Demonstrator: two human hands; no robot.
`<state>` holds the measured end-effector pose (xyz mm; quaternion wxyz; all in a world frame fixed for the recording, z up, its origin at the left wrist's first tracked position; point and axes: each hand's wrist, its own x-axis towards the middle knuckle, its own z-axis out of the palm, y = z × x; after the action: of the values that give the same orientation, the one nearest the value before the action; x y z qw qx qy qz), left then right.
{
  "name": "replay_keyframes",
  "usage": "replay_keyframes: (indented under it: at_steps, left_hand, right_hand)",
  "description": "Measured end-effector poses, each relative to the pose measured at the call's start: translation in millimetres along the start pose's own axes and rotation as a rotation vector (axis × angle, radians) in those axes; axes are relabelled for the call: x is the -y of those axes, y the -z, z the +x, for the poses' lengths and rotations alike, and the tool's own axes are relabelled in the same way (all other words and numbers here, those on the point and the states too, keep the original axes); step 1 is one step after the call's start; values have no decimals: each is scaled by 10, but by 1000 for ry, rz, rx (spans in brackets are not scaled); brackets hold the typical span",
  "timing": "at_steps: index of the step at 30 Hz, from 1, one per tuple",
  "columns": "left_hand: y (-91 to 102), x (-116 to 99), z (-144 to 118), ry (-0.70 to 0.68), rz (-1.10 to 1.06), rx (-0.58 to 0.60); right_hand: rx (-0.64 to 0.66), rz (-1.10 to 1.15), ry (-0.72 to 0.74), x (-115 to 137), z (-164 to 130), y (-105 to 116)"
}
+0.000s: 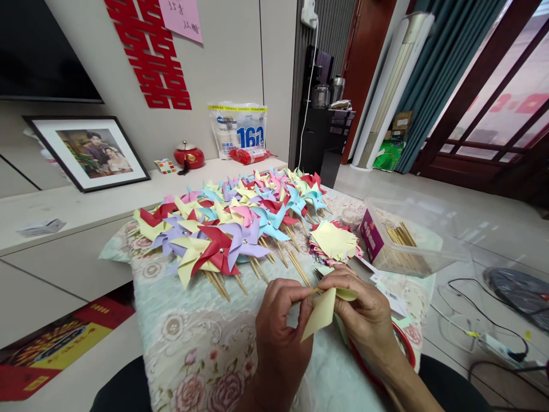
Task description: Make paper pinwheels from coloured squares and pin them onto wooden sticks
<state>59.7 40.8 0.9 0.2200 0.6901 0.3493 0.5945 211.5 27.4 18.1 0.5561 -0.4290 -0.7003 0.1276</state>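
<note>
Both hands pinching one yellow paper square above the flowered desk.

Left hand [281, 326] closed on the yellow paper square [319, 312] at its upper corner, right hand [364, 312] gripping its folded flap from 3 o'clock. At 12 o'clock of the hands, a stack of cut paper squares [334, 241]; at 10 o'clock, finished paper pinwheels [231, 226] heaped on wooden sticks; at 2 o'clock, a clear plastic box [412, 240] with sticks, resting on the desk [201, 343].
</note>
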Motion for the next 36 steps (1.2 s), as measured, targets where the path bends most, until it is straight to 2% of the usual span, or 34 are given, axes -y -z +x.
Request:
replay_keyframes:
  at_steps: [10, 26, 30, 32, 34, 36]
  left_hand:
    - [-22, 7, -25, 36, -7, 5]
    - [-45, -1, -12, 49, -5, 45]
    - [-50, -34, -15, 75, -26, 67]
    - [-66, -43, -26, 108, -32, 88]
    - [-93, -26, -46, 184, -48, 115]
    - [-125, 25, -71, 322, -136, 153]
  right_hand:
    - [-55, -20, -10, -74, -14, -71]
    - [-20, -70, -29, -119, -6, -70]
    - [13, -71, -92, -109, 7, -59]
    - [36, -63, -176, -97, 25, -38]
    - [58, -54, -290, -85, 47, -8]
    - [78, -35, -386, -77, 70, 22]
